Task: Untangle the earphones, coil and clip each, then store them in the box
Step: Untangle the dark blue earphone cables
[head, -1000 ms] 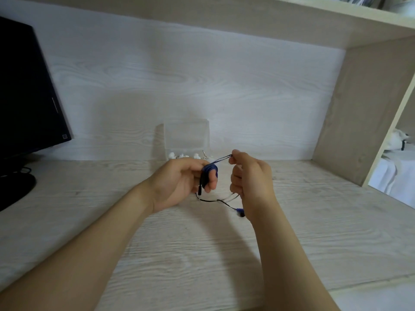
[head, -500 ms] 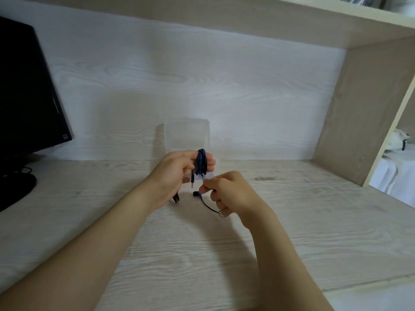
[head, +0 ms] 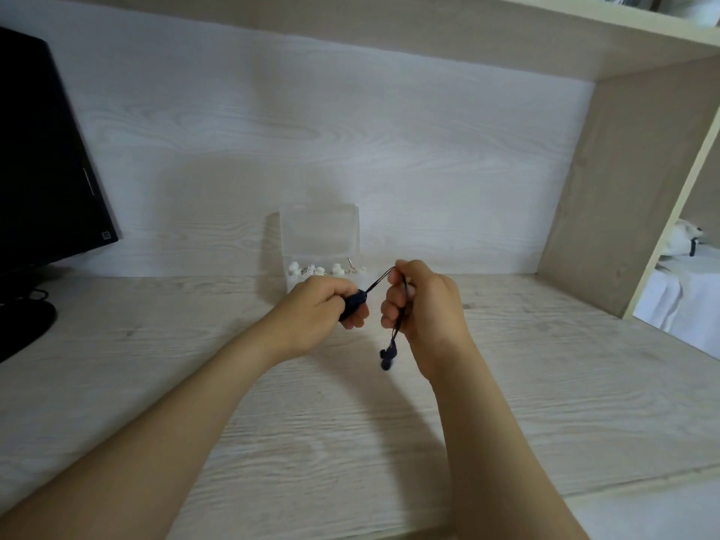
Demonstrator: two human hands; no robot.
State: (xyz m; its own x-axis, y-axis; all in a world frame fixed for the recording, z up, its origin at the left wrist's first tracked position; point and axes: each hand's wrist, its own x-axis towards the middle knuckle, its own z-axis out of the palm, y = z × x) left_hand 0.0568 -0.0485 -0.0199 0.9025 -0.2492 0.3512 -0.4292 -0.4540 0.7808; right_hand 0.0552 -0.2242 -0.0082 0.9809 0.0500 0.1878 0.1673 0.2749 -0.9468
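pale wood-grain desk (head: 156, 383) lay matte and streaked under a shelf (head: 467, 33). just above it the left hand (head: 315, 309) gripped a tight dark blue coil (head: 355, 302) of earphone cord, fingers curled round it. a thin taut strand (head: 380, 280) ran from there up to the right hand (head: 424, 305), which pinched it, the rounded buds (head: 387, 354) dangling below that fist. behind both hands stood a clear plastic box (head: 319, 235), lid up, with white pieces (head: 317, 268) inside. coiling looked nearly done; clipping and boxing remained.
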